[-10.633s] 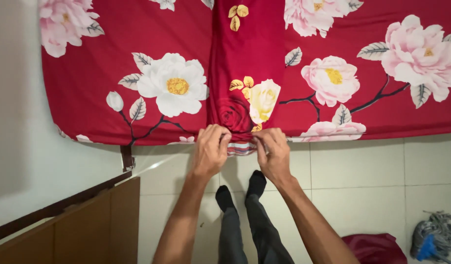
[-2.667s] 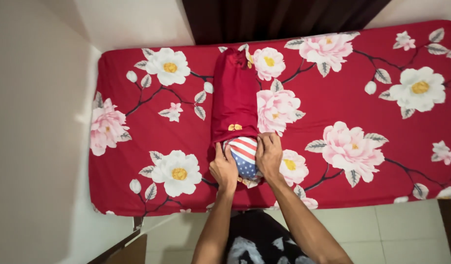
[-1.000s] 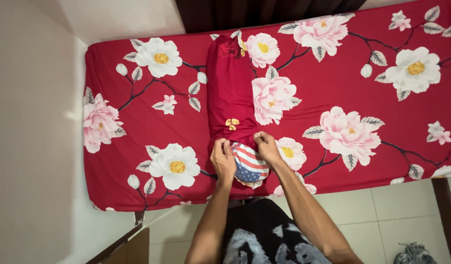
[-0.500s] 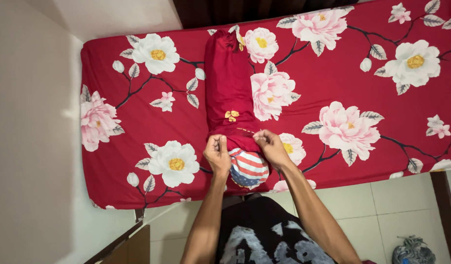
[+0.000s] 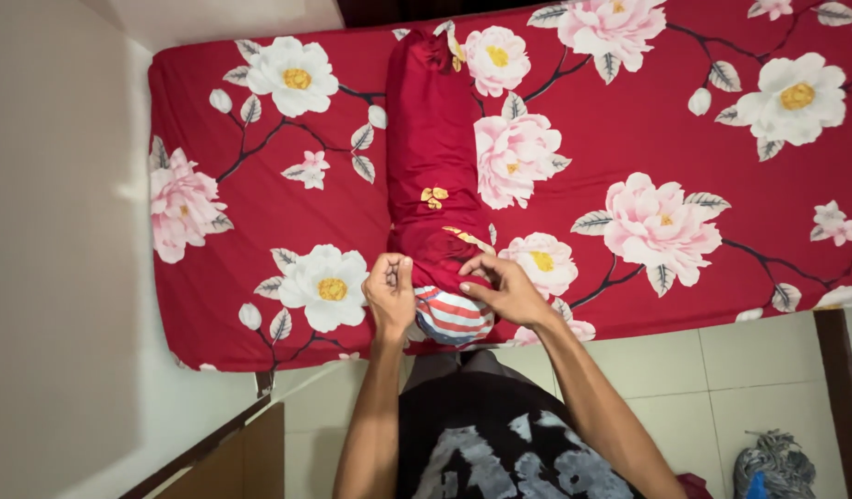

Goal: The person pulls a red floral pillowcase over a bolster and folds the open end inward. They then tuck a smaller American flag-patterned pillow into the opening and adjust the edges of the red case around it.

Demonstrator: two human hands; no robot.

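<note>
Red cover (image 5: 432, 148) sheathed most of the bolster; both hands, left hand (image 5: 390, 294) and right hand (image 5: 501, 290), gripped its hem, striped end (image 5: 452, 317) bare at six o'clock.

Hands (image 5: 449, 294) on red-cased bolster (image 5: 435, 176)

The bolster (image 5: 433, 139) wears a smooth, matt red cloth cover, bunched into soft wrinkles near its open end, where a striped woven inner fabric (image 5: 452, 317) shows. The bed sheet (image 5: 629, 120) under it is the same matt, flower-printed cloth, stretched flat. The floor tiles (image 5: 731, 370) look glossy and smooth, and the cabinet (image 5: 232, 457) at the lower left is matt brown wood.
</note>
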